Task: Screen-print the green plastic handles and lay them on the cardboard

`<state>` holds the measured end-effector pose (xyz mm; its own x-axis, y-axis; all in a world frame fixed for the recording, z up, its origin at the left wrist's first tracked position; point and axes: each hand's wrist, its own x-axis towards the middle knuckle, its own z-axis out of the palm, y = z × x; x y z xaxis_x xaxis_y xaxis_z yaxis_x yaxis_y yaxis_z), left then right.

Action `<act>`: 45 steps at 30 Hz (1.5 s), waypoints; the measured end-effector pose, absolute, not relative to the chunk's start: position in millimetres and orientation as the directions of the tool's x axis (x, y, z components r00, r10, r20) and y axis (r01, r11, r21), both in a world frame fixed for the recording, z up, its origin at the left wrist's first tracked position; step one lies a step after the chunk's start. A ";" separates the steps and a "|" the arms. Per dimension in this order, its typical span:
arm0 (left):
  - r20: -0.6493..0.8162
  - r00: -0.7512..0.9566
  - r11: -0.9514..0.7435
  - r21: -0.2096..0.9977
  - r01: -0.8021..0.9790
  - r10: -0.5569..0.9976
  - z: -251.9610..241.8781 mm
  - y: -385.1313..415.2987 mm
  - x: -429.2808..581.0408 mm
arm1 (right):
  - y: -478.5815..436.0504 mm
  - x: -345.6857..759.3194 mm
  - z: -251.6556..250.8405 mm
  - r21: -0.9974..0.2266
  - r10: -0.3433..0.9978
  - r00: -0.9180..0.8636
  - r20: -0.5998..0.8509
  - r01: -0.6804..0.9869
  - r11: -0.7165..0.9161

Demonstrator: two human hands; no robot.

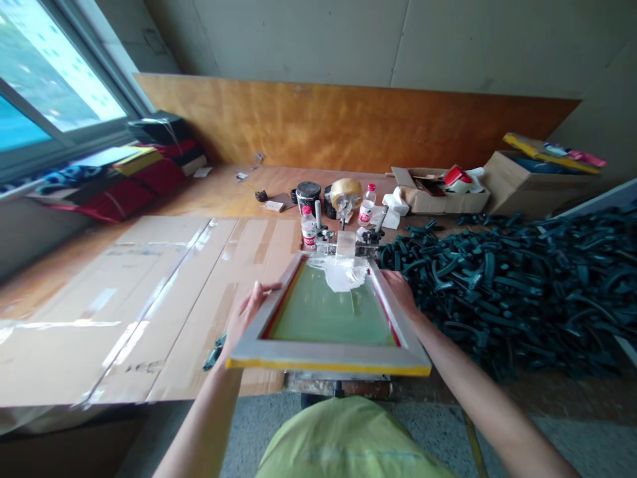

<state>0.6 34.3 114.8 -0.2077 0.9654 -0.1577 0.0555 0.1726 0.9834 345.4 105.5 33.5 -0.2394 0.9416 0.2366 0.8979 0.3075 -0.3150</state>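
A screen-printing frame (328,357) with green mesh and a grey border is tilted up toward me, hinged at its far end on a metal clamp (345,245). My left hand (247,312) grips the frame's left rail, thumb on top. My right hand (401,291) holds the right rail near the far corner. White ink and a clear squeegee (344,267) sit at the far end of the mesh. A dark green piece (215,352) lies just below my left wrist.
A large pile of dark green plastic parts (517,285) fills the table's right side. Flattened cardboard (134,299) covers the left. Bottles (308,229), a black can (308,194), a tape roll (346,191) and open boxes (438,192) stand behind the frame. Folded fabrics (129,179) lie by the window.
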 end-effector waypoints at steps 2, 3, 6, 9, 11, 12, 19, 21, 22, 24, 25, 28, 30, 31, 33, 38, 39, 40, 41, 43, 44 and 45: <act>-0.314 -0.144 0.324 0.945 0.046 0.938 86.8 15.3 -2.2 | 126.0 348.1 50.6 -0.333 0.936 -0.175 0.306 0.901 0.278; -0.358 -0.125 0.364 0.931 0.032 0.925 70.5 9.3 -2.4 | 136.3 342.5 58.9 -0.332 0.925 -0.180 0.334 0.896 0.294; -0.373 -0.137 0.379 0.925 0.020 0.918 22.5 3.6 -0.8 | 162.4 308.4 77.3 -0.264 0.900 -0.306 0.311 0.882 0.391; -0.355 -0.157 0.370 0.925 0.085 0.922 -6.9 6.8 -0.2 | 174.5 275.6 80.7 -0.200 0.923 -0.370 0.107 0.901 0.384; -0.358 -0.146 0.373 0.923 0.094 0.922 -13.6 8.4 -1.1 | 172.1 265.8 75.3 -0.174 0.928 -0.372 0.005 0.914 0.367; -0.360 -0.137 0.373 0.924 0.087 0.923 -14.3 8.5 -1.7 | 167.4 265.0 71.2 -0.165 0.922 -0.387 -0.011 0.910 0.380; -0.380 -0.111 0.388 0.920 0.054 0.918 -11.4 6.8 -2.2 | 115.6 302.1 57.0 -0.180 0.678 -0.733 0.045 0.662 0.728; -0.380 -0.115 0.388 0.920 0.051 0.918 -11.2 7.2 -1.5 | 116.1 309.5 62.8 -0.222 0.635 -0.772 0.026 0.615 0.757; -0.379 -0.120 0.387 0.921 0.048 0.917 -10.9 7.5 -1.3 | 119.1 310.0 65.5 -0.241 0.642 -0.767 0.021 0.619 0.747; -0.377 -0.129 0.385 0.922 0.041 0.917 -9.3 8.0 -1.0 | 125.3 305.1 67.3 -0.256 0.710 -0.703 0.054 0.677 0.690; -0.378 -0.131 0.385 0.922 0.038 0.917 -8.2 8.1 -1.1 | 126.2 300.7 65.5 -0.246 0.747 -0.659 0.091 0.712 0.658; -0.391 -0.132 0.397 0.917 0.027 0.911 -3.6 7.8 -1.3 | 113.6 289.8 51.2 -0.181 0.766 -0.615 0.189 0.745 0.642; -0.395 -0.131 0.401 0.916 0.017 0.909 0.2 7.2 -1.1 | 98.0 290.1 42.5 -0.167 0.729 -0.654 0.201 0.711 0.683; -0.397 -0.130 0.401 0.916 0.009 0.909 2.3 6.8 -0.7 | 91.7 292.3 40.9 -0.174 0.717 -0.668 0.198 0.696 0.697; -0.403 -0.130 0.406 0.914 -0.007 0.906 7.3 6.1 0.3 | 87.9 297.4 45.0 -0.203 0.712 -0.679 0.178 0.682 0.702; -0.427 -0.118 0.426 0.904 -0.035 0.896 30.8 6.7 -0.2 | 133.7 288.4 81.3 -0.301 0.867 -0.477 0.140 0.814 0.497; -0.429 -0.114 0.428 0.903 -0.036 0.896 38.2 7.7 -1.4 | 146.4 285.0 89.2 -0.305 0.898 -0.421 0.125 0.845 0.439; -0.430 -0.107 0.428 0.903 -0.039 0.897 46.6 9.2 -2.9 | 158.2 283.2 96.4 -0.297 0.921 -0.373 0.109 0.872 0.389; -0.424 -0.101 0.421 0.906 -0.043 0.900 56.0 11.6 -4.5 | 168.3 284.0 102.8 -0.284 0.938 -0.330 0.102 0.894 0.346; -0.391 -0.103 0.389 0.920 -0.040 0.914 76.5 19.6 -7.2 | 182.4 295.1 111.7 -0.269 0.962 -0.237 0.134 0.926 0.266; -0.361 -0.111 0.360 0.932 -0.034 0.926 87.0 25.6 -7.6 | 185.9 305.2 113.5 -0.274 0.969 -0.180 0.168 0.936 0.222; -0.320 -0.126 0.318 0.948 -0.033 0.939 97.4 33.0 -7.3 | 187.1 317.3 113.1 -0.288 0.973 -0.116 0.201 0.942 0.172</act>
<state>-7.3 33.0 97.4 -0.1263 0.9391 -0.3196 -0.0328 0.3181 0.9475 317.3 187.1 113.1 -0.1157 0.9728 0.2009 0.9421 0.1715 -0.2880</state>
